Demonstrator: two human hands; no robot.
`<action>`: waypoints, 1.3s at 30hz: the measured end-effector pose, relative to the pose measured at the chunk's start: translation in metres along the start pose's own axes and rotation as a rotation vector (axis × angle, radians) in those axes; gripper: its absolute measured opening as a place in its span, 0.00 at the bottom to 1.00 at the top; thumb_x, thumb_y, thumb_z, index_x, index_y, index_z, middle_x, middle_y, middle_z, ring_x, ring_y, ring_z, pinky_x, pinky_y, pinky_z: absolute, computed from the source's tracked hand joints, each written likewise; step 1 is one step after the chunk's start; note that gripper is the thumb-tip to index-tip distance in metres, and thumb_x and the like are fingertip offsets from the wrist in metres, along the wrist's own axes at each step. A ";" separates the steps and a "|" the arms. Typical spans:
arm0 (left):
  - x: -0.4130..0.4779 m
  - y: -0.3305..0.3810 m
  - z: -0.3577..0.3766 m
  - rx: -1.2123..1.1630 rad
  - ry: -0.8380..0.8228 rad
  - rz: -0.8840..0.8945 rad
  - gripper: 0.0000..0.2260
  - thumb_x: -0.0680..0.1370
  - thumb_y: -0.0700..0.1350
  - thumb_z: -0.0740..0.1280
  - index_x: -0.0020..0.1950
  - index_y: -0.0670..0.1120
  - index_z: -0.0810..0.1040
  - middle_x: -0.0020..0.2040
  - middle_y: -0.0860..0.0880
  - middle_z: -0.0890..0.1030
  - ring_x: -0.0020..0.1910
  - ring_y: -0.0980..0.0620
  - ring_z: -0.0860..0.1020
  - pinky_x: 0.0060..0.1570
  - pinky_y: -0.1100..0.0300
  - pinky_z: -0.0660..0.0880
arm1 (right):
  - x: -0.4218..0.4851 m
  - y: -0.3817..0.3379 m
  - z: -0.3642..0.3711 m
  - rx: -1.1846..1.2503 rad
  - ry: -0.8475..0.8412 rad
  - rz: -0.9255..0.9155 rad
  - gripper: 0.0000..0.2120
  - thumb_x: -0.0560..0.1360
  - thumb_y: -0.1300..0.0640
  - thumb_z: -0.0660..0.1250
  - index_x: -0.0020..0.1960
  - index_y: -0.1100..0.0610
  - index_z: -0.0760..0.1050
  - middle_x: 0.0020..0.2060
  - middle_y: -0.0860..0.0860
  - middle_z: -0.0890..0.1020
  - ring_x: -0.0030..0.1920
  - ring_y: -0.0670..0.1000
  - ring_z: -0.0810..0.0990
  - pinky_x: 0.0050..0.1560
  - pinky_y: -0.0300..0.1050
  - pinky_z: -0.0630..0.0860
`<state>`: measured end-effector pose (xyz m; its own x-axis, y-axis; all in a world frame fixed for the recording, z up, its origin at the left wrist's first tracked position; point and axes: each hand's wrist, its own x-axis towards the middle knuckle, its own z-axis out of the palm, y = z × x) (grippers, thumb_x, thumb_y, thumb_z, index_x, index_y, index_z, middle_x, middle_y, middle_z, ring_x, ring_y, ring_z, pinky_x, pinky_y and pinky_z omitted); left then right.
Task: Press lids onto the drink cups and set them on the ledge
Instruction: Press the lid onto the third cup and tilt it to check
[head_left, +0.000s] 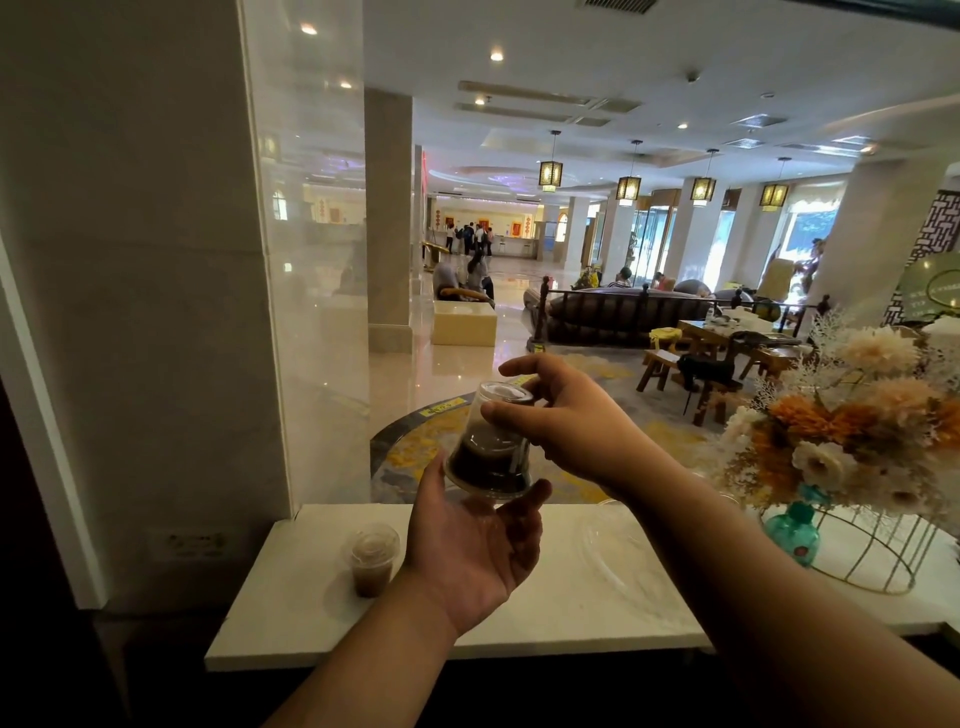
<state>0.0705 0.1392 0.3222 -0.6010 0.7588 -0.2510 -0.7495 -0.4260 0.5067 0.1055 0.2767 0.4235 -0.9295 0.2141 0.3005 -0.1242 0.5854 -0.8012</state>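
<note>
The clear plastic cup of dark drink (488, 457) is held upside down in the air above the white ledge (519, 603): its wide lidded end rests on the left hand (480, 545), whose fingers (524, 501) are spread open beneath it like a saucer. The right hand (566, 415) comes over the top, thumb and fingers pinching the cup's narrow base. A second lidded cup of paler drink (373, 558) already stands upright on the ledge, near its left end.

This looks like a seal check, and doing it well probably means keeping the left palm flat under the lid so that a loose rim cannot drop free. No leak shows, though the lid's edge is partly hidden. The turn back upright is best made slowly, with the right hand's pinch firm. There is bare ledge just right of the standing cup, well short of the wire flower stand (878, 551).
</note>
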 end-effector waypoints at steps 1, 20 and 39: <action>0.000 0.000 0.000 0.001 0.002 0.000 0.38 0.76 0.72 0.62 0.69 0.42 0.79 0.55 0.37 0.86 0.38 0.43 0.83 0.36 0.58 0.80 | 0.000 0.000 0.000 0.000 -0.001 0.000 0.27 0.72 0.43 0.75 0.68 0.45 0.72 0.57 0.50 0.81 0.51 0.50 0.83 0.44 0.42 0.76; 0.002 -0.001 0.000 0.011 0.008 -0.008 0.38 0.76 0.72 0.61 0.70 0.42 0.79 0.54 0.37 0.87 0.36 0.43 0.83 0.32 0.59 0.80 | 0.001 0.000 -0.001 -0.021 -0.004 0.001 0.27 0.72 0.42 0.75 0.68 0.45 0.72 0.57 0.50 0.81 0.52 0.51 0.83 0.46 0.43 0.79; 0.005 0.003 0.000 0.052 -0.056 0.023 0.39 0.75 0.73 0.63 0.68 0.41 0.80 0.61 0.36 0.85 0.45 0.42 0.85 0.41 0.56 0.83 | -0.014 0.006 -0.006 0.098 0.005 0.069 0.21 0.75 0.49 0.73 0.67 0.47 0.74 0.55 0.51 0.83 0.47 0.50 0.85 0.39 0.38 0.77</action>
<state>0.0648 0.1419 0.3221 -0.6004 0.7761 -0.1927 -0.7194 -0.4189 0.5541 0.1198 0.2823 0.4177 -0.9352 0.2555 0.2452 -0.0933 0.4903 -0.8665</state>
